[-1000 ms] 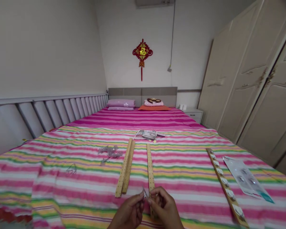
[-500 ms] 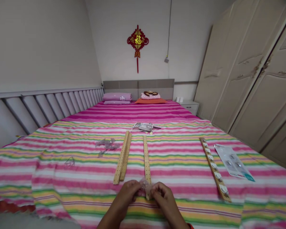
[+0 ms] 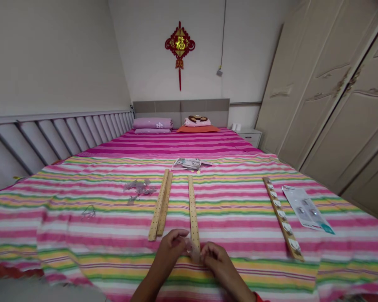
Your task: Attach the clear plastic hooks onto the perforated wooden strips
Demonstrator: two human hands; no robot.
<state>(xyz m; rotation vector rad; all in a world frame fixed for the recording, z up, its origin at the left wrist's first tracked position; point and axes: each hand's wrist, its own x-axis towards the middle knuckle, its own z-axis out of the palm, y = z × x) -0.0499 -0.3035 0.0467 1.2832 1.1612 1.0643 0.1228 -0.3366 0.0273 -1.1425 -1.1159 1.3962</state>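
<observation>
Between both hands is a small clear plastic packet (image 3: pixel 195 254), above the near end of a perforated wooden strip (image 3: pixel 192 205). My left hand (image 3: pixel 171 251) is closed, thumb and fingers pinching the packet's left side. At its right edge, the fingertips of my right hand (image 3: pixel 216 261) are pressed together on the plastic. What the packet contains is too small to make out. Two more wooden strips (image 3: pixel 159 205) lie side by side just left of the first one.
Scraps of clear plastic (image 3: pixel 141 187) and a thin, tangled clear piece (image 3: pixel 88 212) lie left. Farther back sits a pile of packaged parts (image 3: pixel 190 163). On the right are a wooden strip with white-backed hooks (image 3: pixel 282 214) and a blister pack (image 3: pixel 307 209), all on the striped bedspread (image 3: pixel 119 239).
The packet has shifted slightly right and down, and its film now hangs more toward my right hand. My left fingers have lifted a little. The view has tilted slightly.
</observation>
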